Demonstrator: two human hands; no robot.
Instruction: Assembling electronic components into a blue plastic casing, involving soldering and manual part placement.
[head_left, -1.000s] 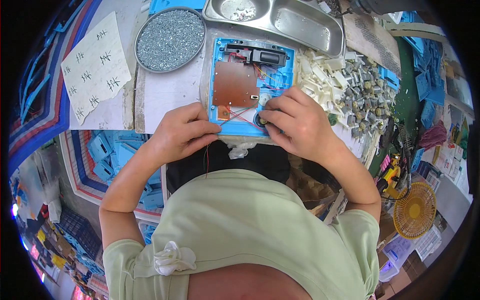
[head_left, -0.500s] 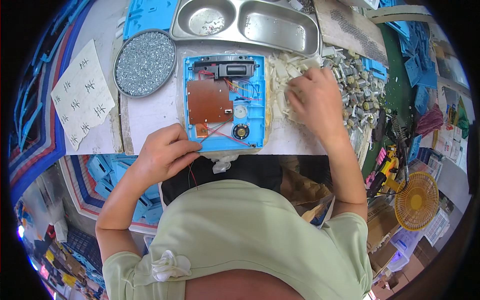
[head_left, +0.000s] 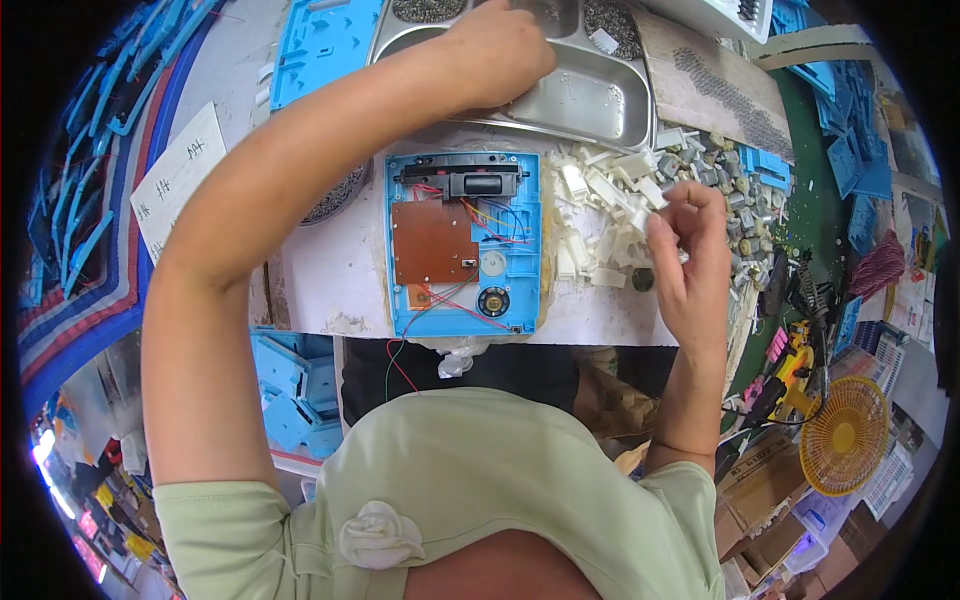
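Observation:
My left hand (head_left: 497, 58) is over the metal compartment tray (head_left: 640, 112), its fingertips hidden beneath the knuckles, so whether it grips anything there is unclear. Close to the pile of white plastic parts (head_left: 588, 200), my right hand (head_left: 695, 265) is closed, with a small white plastic part seemingly pinched between thumb and fingers. Between my arms lies an open blue plastic housing (head_left: 405, 320). Inside it sit a brown circuit board (head_left: 433, 243), a black module (head_left: 485, 184), a round speaker (head_left: 493, 302) and thin coloured wires. A red and a green wire hang over its near edge.
Small motors (head_left: 745, 215) lie heaped right of the white parts. My left forearm partly covers a round dish of screws (head_left: 335, 200) and a marked paper sheet (head_left: 180, 165). Blue panels (head_left: 320, 50) lie at the back left. A yellow fan (head_left: 843, 435) stands lower right.
My left hand has left the housing's near left corner and reached up over the metal tray. My right hand has drawn back nearer from the white parts. The whole view has shifted slightly.

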